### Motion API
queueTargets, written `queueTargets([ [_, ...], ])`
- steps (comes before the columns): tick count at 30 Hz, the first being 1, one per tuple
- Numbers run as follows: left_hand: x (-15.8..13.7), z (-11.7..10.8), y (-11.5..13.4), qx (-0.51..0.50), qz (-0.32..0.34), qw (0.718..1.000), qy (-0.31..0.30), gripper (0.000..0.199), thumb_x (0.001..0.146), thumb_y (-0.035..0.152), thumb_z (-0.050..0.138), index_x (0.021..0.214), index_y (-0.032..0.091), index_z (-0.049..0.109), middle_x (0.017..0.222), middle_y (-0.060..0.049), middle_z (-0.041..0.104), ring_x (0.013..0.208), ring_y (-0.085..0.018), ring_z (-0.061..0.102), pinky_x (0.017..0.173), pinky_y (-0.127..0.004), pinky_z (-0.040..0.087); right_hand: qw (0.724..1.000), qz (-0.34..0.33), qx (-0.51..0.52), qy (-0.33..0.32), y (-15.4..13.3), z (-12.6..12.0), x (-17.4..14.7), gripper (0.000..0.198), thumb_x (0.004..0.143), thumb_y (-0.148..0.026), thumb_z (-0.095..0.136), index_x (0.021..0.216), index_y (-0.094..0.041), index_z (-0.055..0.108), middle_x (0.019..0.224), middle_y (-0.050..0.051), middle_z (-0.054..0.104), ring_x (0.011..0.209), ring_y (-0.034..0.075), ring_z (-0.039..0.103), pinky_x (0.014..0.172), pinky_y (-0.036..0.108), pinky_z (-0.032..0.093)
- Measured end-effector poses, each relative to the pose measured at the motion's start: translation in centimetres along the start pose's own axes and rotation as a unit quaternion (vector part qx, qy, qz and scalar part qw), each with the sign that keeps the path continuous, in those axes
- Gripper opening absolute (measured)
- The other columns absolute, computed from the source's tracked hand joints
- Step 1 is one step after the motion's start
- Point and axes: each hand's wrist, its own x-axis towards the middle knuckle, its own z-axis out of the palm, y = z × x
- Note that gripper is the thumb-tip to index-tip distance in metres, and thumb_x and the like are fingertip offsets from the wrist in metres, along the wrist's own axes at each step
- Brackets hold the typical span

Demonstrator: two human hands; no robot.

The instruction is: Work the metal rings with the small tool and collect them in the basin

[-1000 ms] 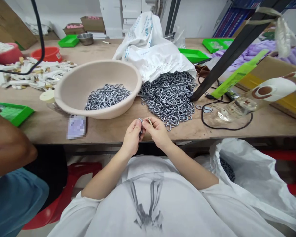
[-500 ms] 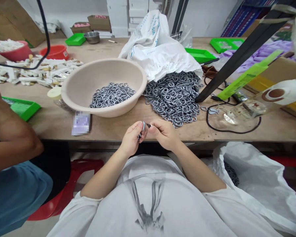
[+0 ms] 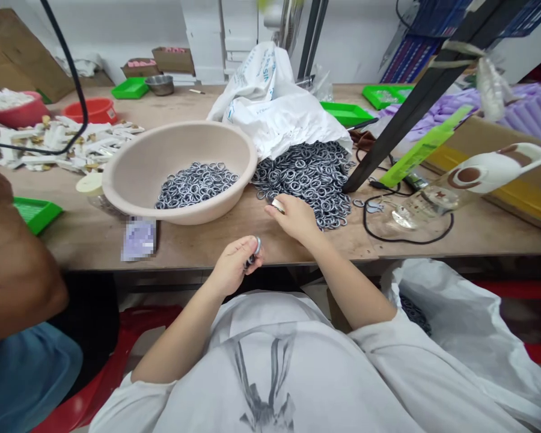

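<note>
My left hand (image 3: 237, 263) is closed around several grey rings (image 3: 250, 261) just over the table's front edge; one ring stands up between thumb and fingers. My right hand (image 3: 295, 218) is at the near edge of the heap of grey rings (image 3: 311, 174), its fingers closed on a small tool with a whitish end (image 3: 278, 205). Most of that tool is hidden by the fingers. The heap spills from the mouth of a white sack (image 3: 288, 120). Left of it stands a beige basin (image 3: 130, 174) with many similar rings (image 3: 196, 185) inside.
A slanted black post (image 3: 388, 123) rises right of the heap. Beyond it are a clear bottle (image 3: 426, 201) and a black cable (image 3: 408, 241). An open white bag (image 3: 460, 300) stands below the table at right. A co-worker's arm (image 3: 22, 264) is at left.
My hands have come apart. The right hand has moved forward to the ring heap with the small tool, while the left stays low, holding its rings. The view has shifted slightly.
</note>
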Motion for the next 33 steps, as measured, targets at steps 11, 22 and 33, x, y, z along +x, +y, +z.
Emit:
queueTargets([
  [11,0.8,-1.2,0.5,-0.133,-0.071,0.982,0.111,0.022,0.074,0.033,0.072,0.085,0.016,0.064,0.066,0.000,0.060,0.048,-0.007,0.049,0.036,-0.015,0.028,0.986,-0.065,-0.134,-0.074,-2.1,1.2,5.4,0.027,0.096,-0.018,0.045,0.105,-0.012,0.070,0.111,0.016,0.070,0.098,0.026,0.069,0.079,0.033,0.047],
  [22,2.1,0.6,-0.2,-0.111,-0.053,0.988,0.089,0.052,0.067,0.060,0.080,0.075,0.016,0.053,0.063,0.005,0.050,0.047,-0.004,0.042,0.036,-0.013,0.025,0.927,-0.172,0.328,0.059,-1.9,1.8,-5.6,0.014,0.091,-0.031,0.063,0.096,-0.020,0.070,0.084,0.003,0.060,0.079,0.016,0.059,0.075,0.030,0.047],
  [33,1.8,0.9,0.8,-0.065,-0.011,0.995,0.073,0.049,0.070,0.057,0.079,0.070,0.017,0.051,0.054,0.006,0.044,0.044,-0.004,0.035,0.039,-0.016,0.021,0.842,-0.050,0.534,0.056,-3.3,2.0,-5.8,0.037,0.078,-0.045,0.074,0.102,-0.026,0.054,0.081,-0.003,0.053,0.071,0.014,0.052,0.067,0.028,0.047],
])
